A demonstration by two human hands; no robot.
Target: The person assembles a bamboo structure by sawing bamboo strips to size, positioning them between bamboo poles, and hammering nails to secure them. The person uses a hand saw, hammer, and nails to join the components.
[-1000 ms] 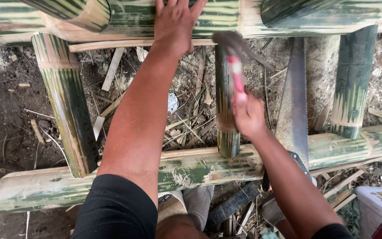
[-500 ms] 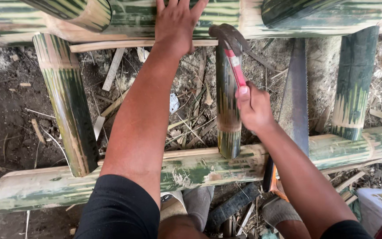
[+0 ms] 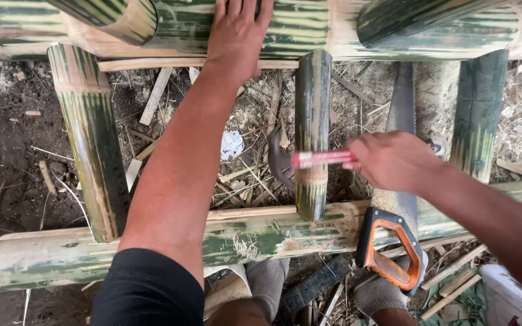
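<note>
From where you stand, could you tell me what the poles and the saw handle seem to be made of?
The poles look like raw bamboo: green-striped skin, ringed nodes, hollow cut ends. The saw handle seems to be moulded plastic, smooth orange and black; its blade looks like dull grey metal.

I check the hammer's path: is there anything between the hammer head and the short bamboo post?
Nothing visible. The hammer, gripped by the right hand, has its head right beside the bamboo post, on its left side; contact is unclear.
</note>
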